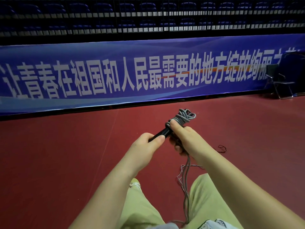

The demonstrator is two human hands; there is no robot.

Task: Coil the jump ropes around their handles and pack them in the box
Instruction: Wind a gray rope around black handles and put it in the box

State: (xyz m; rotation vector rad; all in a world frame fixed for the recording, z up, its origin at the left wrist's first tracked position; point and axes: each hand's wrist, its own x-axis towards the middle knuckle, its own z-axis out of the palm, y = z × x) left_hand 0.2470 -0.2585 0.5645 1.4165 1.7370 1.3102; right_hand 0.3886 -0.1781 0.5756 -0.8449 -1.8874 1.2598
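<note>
A grey jump rope (182, 117) is wound in several loops around the far end of its black handles (162, 133), held in front of me above the red floor. My left hand (149, 144) grips the near end of the handles. My right hand (183, 138) holds the coiled part, thumb pressed on the wraps. A loose stretch of rope (187, 179) hangs from under my right hand down between my legs. No box is in view.
A long blue banner (148, 75) runs along the barrier ahead. A folding chair (279, 80) stands at the far right. A thin dark cord (221, 148) lies on the red floor (66, 154) to my right. My legs in light trousers fill the bottom.
</note>
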